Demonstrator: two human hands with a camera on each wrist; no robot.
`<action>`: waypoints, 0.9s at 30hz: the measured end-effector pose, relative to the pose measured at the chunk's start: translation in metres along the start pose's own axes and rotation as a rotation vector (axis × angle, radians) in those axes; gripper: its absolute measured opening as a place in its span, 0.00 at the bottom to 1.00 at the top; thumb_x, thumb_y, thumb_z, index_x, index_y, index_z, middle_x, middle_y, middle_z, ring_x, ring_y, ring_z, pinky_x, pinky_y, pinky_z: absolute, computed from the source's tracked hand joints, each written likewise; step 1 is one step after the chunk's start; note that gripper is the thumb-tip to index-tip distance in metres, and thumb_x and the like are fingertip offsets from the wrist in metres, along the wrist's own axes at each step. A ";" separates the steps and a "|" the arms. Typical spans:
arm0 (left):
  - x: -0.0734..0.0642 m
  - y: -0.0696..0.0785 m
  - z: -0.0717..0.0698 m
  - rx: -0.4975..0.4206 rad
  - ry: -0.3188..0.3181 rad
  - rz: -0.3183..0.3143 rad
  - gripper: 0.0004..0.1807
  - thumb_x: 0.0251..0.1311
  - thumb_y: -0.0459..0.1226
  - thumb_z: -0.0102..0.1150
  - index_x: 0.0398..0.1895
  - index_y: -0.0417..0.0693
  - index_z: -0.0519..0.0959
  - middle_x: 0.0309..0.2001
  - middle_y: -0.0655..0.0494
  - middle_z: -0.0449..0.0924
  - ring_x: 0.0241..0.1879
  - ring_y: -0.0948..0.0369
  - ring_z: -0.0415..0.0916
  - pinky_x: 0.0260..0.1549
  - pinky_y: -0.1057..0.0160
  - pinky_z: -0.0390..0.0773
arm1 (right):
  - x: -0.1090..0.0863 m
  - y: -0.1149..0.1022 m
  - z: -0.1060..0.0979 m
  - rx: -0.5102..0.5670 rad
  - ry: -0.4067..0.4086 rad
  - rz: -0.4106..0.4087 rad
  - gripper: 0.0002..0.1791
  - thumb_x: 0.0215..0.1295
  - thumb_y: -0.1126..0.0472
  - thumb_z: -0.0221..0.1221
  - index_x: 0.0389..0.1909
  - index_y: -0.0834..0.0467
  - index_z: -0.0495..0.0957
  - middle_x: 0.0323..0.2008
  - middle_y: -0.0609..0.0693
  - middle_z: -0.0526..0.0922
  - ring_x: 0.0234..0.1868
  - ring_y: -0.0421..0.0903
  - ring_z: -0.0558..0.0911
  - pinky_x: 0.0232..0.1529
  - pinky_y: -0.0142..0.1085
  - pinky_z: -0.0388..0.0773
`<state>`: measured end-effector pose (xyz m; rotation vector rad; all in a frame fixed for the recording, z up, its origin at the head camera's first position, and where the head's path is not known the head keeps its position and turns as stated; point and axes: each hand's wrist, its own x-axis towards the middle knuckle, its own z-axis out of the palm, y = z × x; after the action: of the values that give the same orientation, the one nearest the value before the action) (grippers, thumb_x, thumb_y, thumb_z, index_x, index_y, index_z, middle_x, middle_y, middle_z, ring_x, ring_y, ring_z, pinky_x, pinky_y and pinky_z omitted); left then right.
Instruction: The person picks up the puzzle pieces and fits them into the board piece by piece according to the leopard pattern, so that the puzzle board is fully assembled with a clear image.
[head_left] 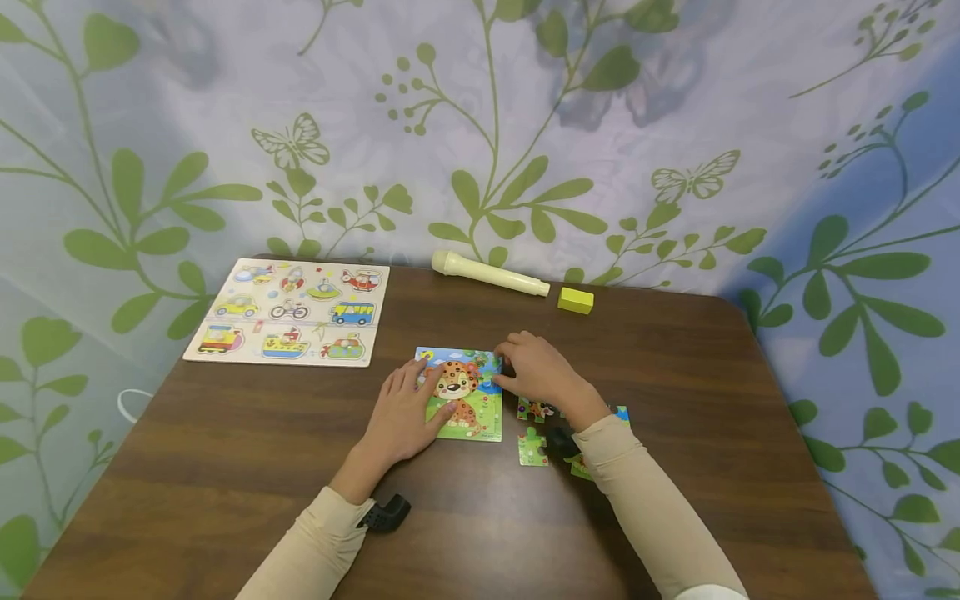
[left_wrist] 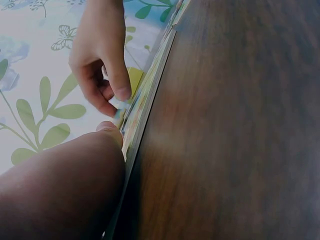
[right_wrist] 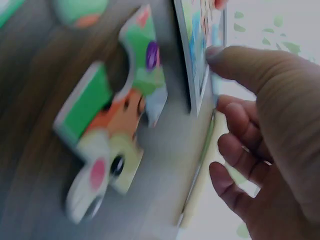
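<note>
A small jigsaw board [head_left: 487, 414] with a spotted cartoon leopard lies flat on the brown table. My left hand [head_left: 401, 419] rests on its left side, fingers spread over the picture and thumb near the leopard's body. At the board's upper right corner, my right hand [head_left: 543, 371] pinches a light blue puzzle piece [right_wrist: 215, 86] between thumb and index finger. The hand partly hides that piece in the head view. Loose pieces lie right of the board, among them a green one [head_left: 532, 447] and an orange-spotted one [right_wrist: 117, 132]; my right wrist covers some of them.
A wooden vehicle puzzle board [head_left: 300, 333] lies at the back left. Along the table's back edge are a cream microphone-shaped stick [head_left: 491, 273] and a yellow block [head_left: 576, 301]. Behind the table [head_left: 300, 483] hangs a leaf-patterned cloth [head_left: 360, 125].
</note>
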<state>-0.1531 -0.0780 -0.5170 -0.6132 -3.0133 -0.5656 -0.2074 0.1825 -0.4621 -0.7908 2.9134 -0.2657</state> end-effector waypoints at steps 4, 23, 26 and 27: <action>0.000 0.001 0.000 0.007 -0.004 0.000 0.38 0.72 0.62 0.47 0.78 0.55 0.63 0.77 0.43 0.58 0.78 0.45 0.53 0.76 0.39 0.55 | 0.005 -0.008 0.002 -0.067 -0.016 -0.002 0.25 0.66 0.44 0.67 0.56 0.56 0.83 0.49 0.52 0.82 0.49 0.52 0.79 0.52 0.47 0.80; 0.002 0.002 -0.002 0.012 -0.034 -0.020 0.39 0.72 0.63 0.47 0.80 0.56 0.60 0.78 0.41 0.56 0.79 0.43 0.52 0.77 0.39 0.53 | 0.011 -0.022 0.000 -0.092 -0.012 0.045 0.25 0.68 0.43 0.65 0.59 0.54 0.82 0.53 0.52 0.83 0.53 0.52 0.80 0.55 0.51 0.81; 0.002 0.002 -0.002 0.007 -0.026 -0.020 0.39 0.72 0.62 0.48 0.79 0.55 0.61 0.78 0.41 0.56 0.79 0.43 0.52 0.76 0.39 0.53 | 0.012 -0.024 0.002 -0.093 -0.003 0.039 0.25 0.68 0.43 0.65 0.59 0.53 0.83 0.50 0.51 0.82 0.49 0.52 0.80 0.53 0.51 0.81; 0.002 0.003 -0.001 0.003 -0.023 -0.017 0.39 0.72 0.62 0.49 0.79 0.55 0.62 0.78 0.41 0.56 0.78 0.42 0.52 0.76 0.39 0.54 | 0.013 -0.025 0.004 -0.098 -0.005 0.041 0.24 0.68 0.43 0.65 0.59 0.53 0.83 0.49 0.50 0.82 0.49 0.51 0.80 0.52 0.51 0.81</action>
<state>-0.1538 -0.0757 -0.5147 -0.5982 -3.0430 -0.5580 -0.2054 0.1542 -0.4615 -0.7428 2.9537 -0.1172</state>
